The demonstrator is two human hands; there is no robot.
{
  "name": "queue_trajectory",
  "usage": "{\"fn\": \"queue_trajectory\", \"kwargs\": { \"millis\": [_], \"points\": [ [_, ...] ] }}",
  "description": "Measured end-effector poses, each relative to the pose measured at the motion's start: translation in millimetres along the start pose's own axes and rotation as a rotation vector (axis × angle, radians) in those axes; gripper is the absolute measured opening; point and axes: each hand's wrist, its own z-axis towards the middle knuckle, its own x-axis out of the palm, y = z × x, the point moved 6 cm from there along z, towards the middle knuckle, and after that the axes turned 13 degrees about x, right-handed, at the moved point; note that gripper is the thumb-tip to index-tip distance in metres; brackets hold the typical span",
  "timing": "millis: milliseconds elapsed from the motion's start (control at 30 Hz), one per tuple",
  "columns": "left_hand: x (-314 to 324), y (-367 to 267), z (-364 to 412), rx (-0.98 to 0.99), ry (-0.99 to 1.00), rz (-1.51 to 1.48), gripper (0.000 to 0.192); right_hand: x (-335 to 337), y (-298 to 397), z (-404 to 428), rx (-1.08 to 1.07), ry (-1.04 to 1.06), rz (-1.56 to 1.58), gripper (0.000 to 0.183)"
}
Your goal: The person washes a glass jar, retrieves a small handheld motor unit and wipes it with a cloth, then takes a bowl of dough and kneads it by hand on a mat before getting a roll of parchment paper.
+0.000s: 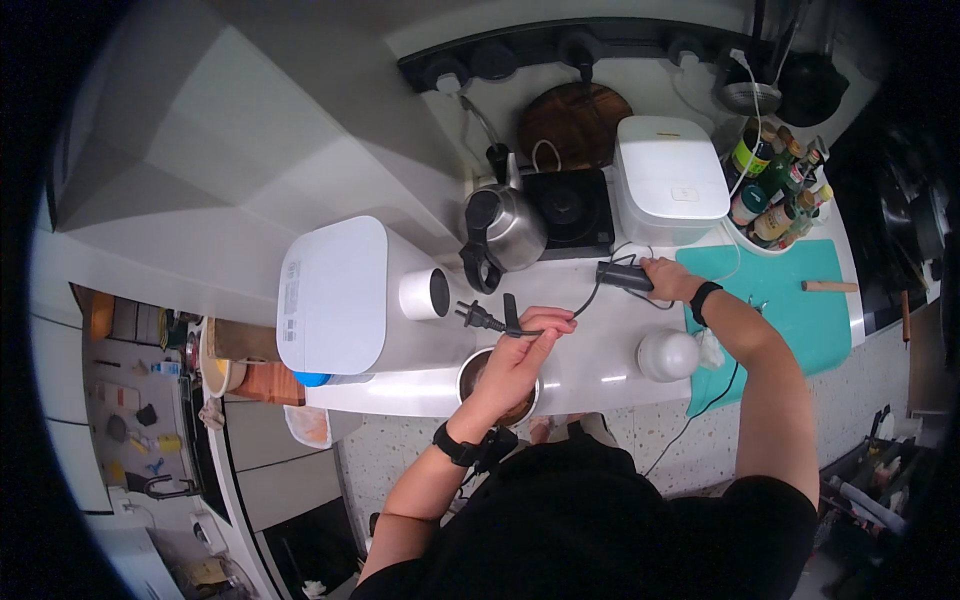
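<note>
My left hand (525,356) pinches a black power cord (583,306) just behind its two-pin plug (480,316), which points left. A black cable strap (511,311) stands up from the cord by the plug. The fingers of my right hand (669,280) grip the right end of a black power adapter (624,276), with thin cable loops around it. Partly hidden under my left hand and wrist is a white-rimmed bowl (471,366) with something brown inside. Nearest my right forearm stands a white round-topped device (667,355) on the counter (585,375).
A white box-shaped appliance (334,296) with a round spout (424,294) stands left. Behind are a steel kettle (514,229), a black induction plate (574,214), a white rice cooker (673,176) and several bottles (776,184). A teal mat (802,322) covers the counter's right end.
</note>
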Motion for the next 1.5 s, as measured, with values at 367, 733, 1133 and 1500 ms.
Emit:
{"fn": "queue_trajectory", "kwargs": {
  "millis": [367, 733, 1133, 1500],
  "points": [
    [0.1, -94.2, 0.4, 0.283, -0.010, -0.240, 0.023, -77.2, 48.2, -57.8, -0.095, -0.174, 0.272, 0.052],
    [4.2, -184.9, -21.6, 0.337, 0.315, -0.372, 0.020, -201.0, 105.2, -279.6, -0.067, -0.321, 1.282, 0.051],
    [140.5, -206.8, -15.2, 0.454, 0.909, 0.481, 0.026, -128.1, 170.5, -443.2, 0.023, -0.382, 1.813, 0.037],
    [182.1, -293.2, 163.7, 0.509, 0.416, -0.241, 0.061, -82.7, -14.1, -548.5, 0.019, -0.549, 1.999, 0.032]
  ]
}}
